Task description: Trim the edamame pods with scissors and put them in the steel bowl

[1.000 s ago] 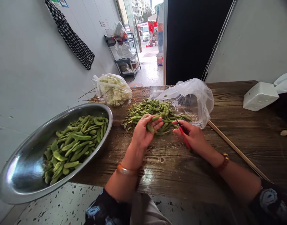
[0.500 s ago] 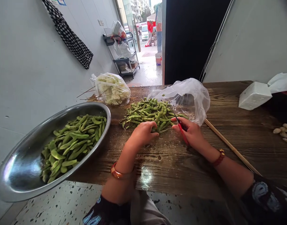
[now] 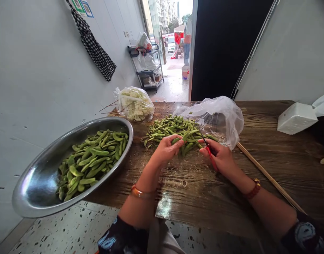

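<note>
Between the thumb and fingers of my left hand is a green edamame pod, held just in front of the pile. My right hand is closed around red-handled scissors, whose dark blades point up and away towards the pods. A heap of edamame pods lies on the wooden table beyond both hands. On the left, a large steel bowl holds many more pods, gathered towards its right side.
Behind the heap lies a crumpled clear plastic bag. A bag of cauliflower sits at the back left. Thin wooden sticks run along the right, near a white foam box. A cart stands by the doorway.
My left hand has come up from the edge of the heap with a pod in its fingers. My right hand still holds the scissors. The whole view has shifted slightly.
</note>
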Demonstrator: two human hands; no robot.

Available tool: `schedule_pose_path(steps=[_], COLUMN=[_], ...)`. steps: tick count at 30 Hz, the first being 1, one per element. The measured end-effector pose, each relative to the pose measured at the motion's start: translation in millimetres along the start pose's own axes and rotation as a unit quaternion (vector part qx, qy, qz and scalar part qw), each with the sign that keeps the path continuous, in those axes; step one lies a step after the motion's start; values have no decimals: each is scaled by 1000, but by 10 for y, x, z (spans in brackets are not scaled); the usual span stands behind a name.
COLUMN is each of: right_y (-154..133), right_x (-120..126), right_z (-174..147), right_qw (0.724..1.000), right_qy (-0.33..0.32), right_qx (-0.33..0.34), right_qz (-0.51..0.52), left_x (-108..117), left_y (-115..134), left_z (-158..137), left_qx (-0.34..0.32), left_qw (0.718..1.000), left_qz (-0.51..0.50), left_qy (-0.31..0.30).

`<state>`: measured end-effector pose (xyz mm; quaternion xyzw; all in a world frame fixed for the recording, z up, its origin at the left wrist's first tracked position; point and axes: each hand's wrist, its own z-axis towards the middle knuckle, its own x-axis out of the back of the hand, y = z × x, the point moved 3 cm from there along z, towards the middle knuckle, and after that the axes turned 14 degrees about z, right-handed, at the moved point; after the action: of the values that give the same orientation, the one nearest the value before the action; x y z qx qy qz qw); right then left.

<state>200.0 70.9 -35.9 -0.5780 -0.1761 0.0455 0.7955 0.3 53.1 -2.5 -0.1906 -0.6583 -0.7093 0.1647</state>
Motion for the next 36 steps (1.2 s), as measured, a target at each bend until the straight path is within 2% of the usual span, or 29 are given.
schedule_pose_path(steps=[3,5,7,11,16,20,26,30,36], right_y=[-13,-38,-65,-92,-66,-55,-78,-70,-80], right_x=[-20,-35,-52,-84,-90,-97,-87,-88,-88], right_z=[-8,-9,-7,-13,-27,-29,-33,-30,-22], right_qw=[1000,999,998,995,995,993,994,994,993], right_qy=[-17,-36,-57,-89,-88,-100,-84,-94,-105], right_qx=[-1,-2,0,8,6,16,49,38,38], right_qz=[-10,-23,-37,-42,-45,-54,-49,-46,-50], left_x=[-45,-68,-94,-173,-276,-302,-310,-295,-271], left_y=[-14,-16,-10,22,73,97,93,64,16], left_z=[-20,-25,-28,-51,-91,-95,-85,-82,-63], left_qx=[55,61,58,50,44,38,46,54,42], left_qw=[981,966,961,974,987,986,984,981,989], left_qz=[-185,-251,-270,-218,-135,-146,-161,-173,-128], left_qy=[-3,-2,-10,-42,-73,-72,-69,-64,-64])
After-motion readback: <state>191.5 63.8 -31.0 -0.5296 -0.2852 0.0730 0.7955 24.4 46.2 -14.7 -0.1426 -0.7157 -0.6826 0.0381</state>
